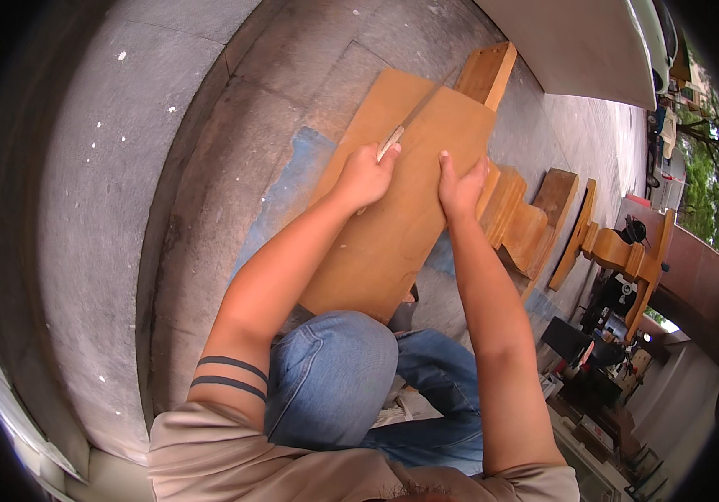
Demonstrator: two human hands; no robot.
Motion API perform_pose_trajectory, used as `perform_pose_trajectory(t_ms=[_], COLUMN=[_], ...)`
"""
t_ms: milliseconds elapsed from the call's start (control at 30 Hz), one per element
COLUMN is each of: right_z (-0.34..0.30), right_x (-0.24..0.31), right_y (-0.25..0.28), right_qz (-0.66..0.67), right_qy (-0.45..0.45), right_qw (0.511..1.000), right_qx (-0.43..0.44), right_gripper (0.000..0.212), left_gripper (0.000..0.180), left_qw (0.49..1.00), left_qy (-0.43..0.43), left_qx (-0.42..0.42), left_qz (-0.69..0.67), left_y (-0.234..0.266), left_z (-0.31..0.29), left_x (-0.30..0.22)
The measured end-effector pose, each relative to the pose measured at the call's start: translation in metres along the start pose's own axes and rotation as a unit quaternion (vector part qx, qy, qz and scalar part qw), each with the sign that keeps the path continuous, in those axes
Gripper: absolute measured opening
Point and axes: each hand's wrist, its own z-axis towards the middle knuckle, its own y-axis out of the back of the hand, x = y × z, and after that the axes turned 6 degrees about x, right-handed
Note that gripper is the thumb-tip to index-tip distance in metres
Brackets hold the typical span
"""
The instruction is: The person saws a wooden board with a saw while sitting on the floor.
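Observation:
A flat brown board (368,259) lies slanted in front of me, its near end by my bent knee. My left hand (366,177) is closed around the pale handle of a handsaw (390,142), a tool with a long, thin grey blade. That blade reaches away over the board toward its far right edge; its teeth are too small to make out. At the board's right edge is my right hand (462,186), gripping it with the thumb on top. The other fingers of that hand are partly hidden past the edge.
Beyond the board's far corner, a wooden piece (487,74) sticks out. Shaped wooden parts (517,219) lie to the right, with a wooden stand (615,251) farther off. A raised concrete ledge (100,217) runs along the left. Blue stain (297,171) covers some floor.

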Motion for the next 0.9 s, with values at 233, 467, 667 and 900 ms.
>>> perform_pose_trajectory(t_ms=[233,467,667,900], right_z=[0.004,-0.001,0.005,0.003], right_x=[-0.006,0.006,-0.004,-0.007], right_y=[-0.003,-0.001,-0.005,-0.003], right_qz=[-0.003,-0.018,-0.016,0.012], right_qy=[-0.008,-0.018,-0.005,-0.004], right_qw=[1.0,1.0,1.0,1.0], right_qx=[0.0,-0.011,-0.016,-0.009], right_gripper=[0.104,0.104,0.104,0.104], left_gripper=[0.046,0.048,0.047,0.046], left_qw=[1.0,1.0,0.998,0.999], left_qy=[-0.004,0.006,-0.023,-0.017], left_qx=[-0.013,-0.016,-0.047,-0.04], left_qz=[-0.017,0.015,0.019,0.004], left_y=[-0.01,-0.008,-0.021,-0.02], left_z=[0.005,-0.023,0.003,-0.031], left_x=[-0.011,-0.005,-0.004,0.011])
